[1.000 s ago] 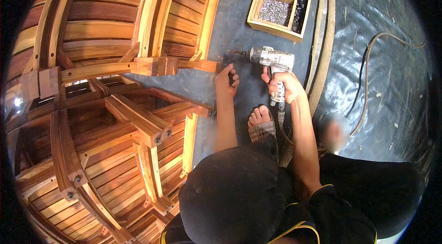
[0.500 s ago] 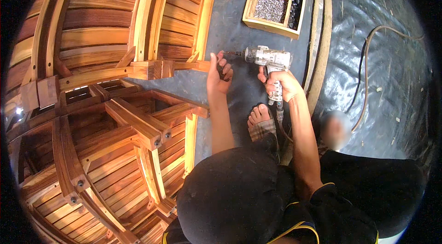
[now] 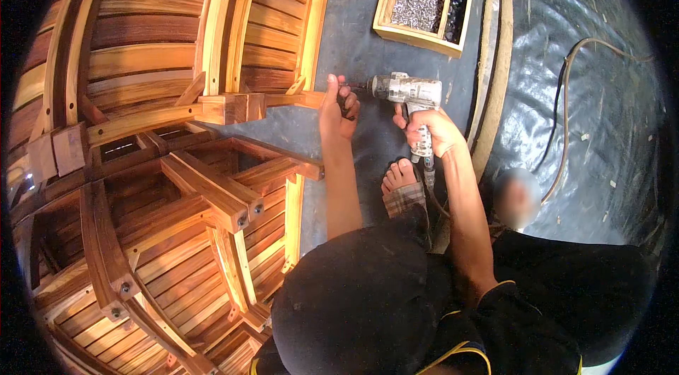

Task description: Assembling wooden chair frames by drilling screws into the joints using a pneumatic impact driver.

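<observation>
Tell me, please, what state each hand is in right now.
Left hand: partly curled by the bit; whether it holds anything cannot be told.
Right hand: closed, holding the white power driver.

Wooden battens (image 3: pixel 503 57) lie on dark sheeting (image 3: pixel 601 163); pale scraps (image 3: pixel 585 137) dot it.

The tip of the bit (image 3: pixel 361 84) is lost among the fingers (image 3: pixel 351 101) of the left hand (image 3: pixel 332 118); their contact cannot be told. Black clothing (image 3: pixel 353 297) hides the near end of the left forearm (image 3: pixel 341 184). The far edge crops the box (image 3: pixel 417 43), whose metal pieces (image 3: pixel 416 10) are too small to count. A round blur (image 3: pixel 515 198) masks something at right.
</observation>
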Tool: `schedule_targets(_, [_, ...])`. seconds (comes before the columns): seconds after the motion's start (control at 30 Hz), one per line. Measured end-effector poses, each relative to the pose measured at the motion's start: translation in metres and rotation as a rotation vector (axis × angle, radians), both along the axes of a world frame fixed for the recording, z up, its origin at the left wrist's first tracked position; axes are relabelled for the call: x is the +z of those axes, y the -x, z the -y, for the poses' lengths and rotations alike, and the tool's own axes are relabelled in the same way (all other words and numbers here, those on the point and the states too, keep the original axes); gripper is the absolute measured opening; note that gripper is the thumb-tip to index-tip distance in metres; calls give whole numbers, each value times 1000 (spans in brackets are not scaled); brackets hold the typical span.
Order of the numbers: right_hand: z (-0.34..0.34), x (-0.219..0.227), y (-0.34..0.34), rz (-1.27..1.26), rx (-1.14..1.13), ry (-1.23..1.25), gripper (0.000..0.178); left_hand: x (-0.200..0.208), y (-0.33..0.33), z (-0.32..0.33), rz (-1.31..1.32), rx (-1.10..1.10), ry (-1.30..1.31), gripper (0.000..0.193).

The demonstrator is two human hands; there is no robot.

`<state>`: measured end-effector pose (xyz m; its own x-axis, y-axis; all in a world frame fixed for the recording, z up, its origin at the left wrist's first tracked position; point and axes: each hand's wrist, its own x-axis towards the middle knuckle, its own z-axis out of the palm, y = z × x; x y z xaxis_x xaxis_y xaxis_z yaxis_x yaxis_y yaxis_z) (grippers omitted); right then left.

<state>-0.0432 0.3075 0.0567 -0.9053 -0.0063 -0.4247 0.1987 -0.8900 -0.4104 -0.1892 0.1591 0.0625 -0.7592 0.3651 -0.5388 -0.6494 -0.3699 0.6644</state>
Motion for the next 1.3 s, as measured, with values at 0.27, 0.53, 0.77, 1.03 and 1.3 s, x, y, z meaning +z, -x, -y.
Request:
schedule_targets(0.27, [9,-3,4,59,57,22,30,-7,-9,5,-84,107,212,24])
schedule_targets(0.53, [16,-14,6,84,96,62,30,-19,-10,27,-30,68,114,21])
schedule_targets(0.77, [21,-18,11,102,135,77,29,-30,-8,38,66,92,39,23])
schedule_targets(1.03, [32,-32,14,193,183,90,28,-39,-13,41,166,81,245,25])
schedule_targets(1.3, [42,-42,19,232,176,127,28,-45,-13,47,2,-51,480,26])
